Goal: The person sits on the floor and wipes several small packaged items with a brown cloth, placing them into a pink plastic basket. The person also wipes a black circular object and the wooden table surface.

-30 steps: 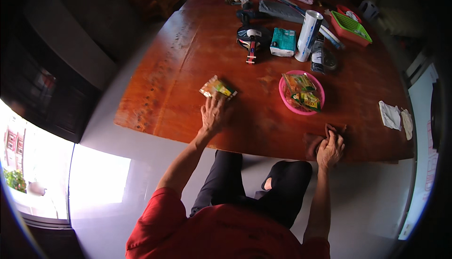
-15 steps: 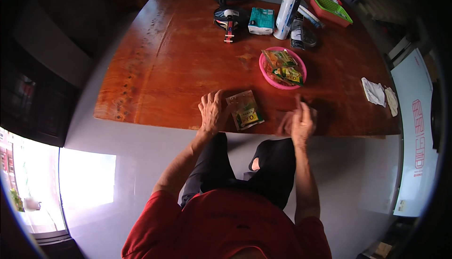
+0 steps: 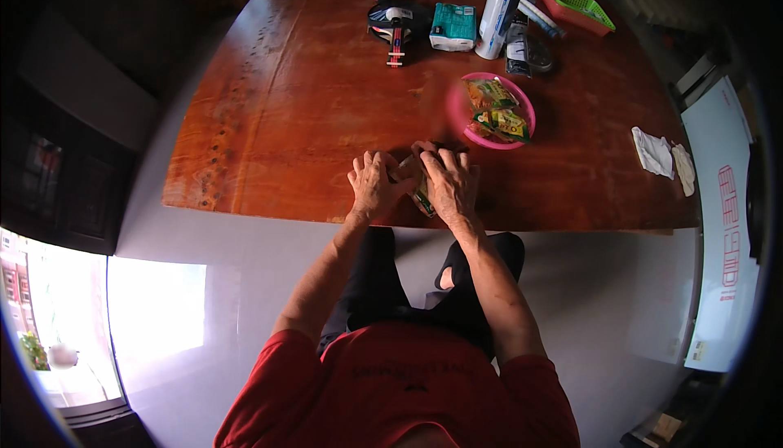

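A small clear packet with a green-and-yellow label (image 3: 422, 203) lies near the table's front edge, mostly covered by my hands. My left hand (image 3: 378, 187) rests at its left side, fingers apart and curved, the thumb on or against the packet. From above, my right hand (image 3: 450, 183) presses over the packet with a dark reddish-brown cloth (image 3: 423, 147) under its fingers; only a bit of the cloth shows. Beyond the right hand stands a pink round basket (image 3: 531, 114) with several similar packets (image 3: 492, 93) in it.
Across the wooden table (image 3: 285, 130) stand a teal tissue pack (image 3: 453, 26), a white tube (image 3: 500, 14), a black object with a striped handle (image 3: 397, 39) and a red-and-green basket (image 3: 581, 6). White cloths (image 3: 653, 153) lie at the right edge. A whiteboard (image 3: 722, 228) stands beyond.
My right hand has moved left with the cloth, from beside the packet onto it. My left hand has shifted slightly right, closer against the packet.
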The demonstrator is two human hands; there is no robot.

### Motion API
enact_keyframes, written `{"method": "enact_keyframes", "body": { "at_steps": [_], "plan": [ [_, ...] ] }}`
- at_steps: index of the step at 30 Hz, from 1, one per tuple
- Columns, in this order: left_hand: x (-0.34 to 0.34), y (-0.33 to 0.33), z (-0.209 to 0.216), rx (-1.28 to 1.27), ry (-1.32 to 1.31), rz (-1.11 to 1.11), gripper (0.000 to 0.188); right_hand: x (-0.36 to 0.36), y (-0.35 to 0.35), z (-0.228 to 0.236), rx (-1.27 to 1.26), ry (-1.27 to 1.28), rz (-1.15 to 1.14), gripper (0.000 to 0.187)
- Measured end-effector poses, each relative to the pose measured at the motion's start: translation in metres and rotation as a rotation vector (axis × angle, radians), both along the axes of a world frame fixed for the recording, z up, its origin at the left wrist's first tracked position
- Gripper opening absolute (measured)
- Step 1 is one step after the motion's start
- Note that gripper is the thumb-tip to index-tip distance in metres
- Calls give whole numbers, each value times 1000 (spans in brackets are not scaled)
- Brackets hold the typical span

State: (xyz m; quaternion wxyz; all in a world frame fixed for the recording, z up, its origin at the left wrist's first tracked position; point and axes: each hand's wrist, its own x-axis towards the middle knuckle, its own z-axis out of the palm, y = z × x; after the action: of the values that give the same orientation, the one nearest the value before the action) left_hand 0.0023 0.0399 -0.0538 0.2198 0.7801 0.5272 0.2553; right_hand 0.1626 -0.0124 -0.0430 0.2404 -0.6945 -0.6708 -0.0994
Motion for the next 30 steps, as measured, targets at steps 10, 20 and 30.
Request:
{"method": "enact_keyframes", "body": {
  "at_steps": [10, 20, 30],
  "plan": [
    [-8, 23, 44, -857, -499, -52, 30, 7, -1, 6, -46, 118, 75, 42],
    [-27, 5, 21, -931, -756, 12, 30, -15, 4, 11, -108, 145, 165, 37],
    [-25, 1, -2, -838, -1030, 80, 24, -62, -8, 17, 1, 224, 259, 38]
  ]
}}
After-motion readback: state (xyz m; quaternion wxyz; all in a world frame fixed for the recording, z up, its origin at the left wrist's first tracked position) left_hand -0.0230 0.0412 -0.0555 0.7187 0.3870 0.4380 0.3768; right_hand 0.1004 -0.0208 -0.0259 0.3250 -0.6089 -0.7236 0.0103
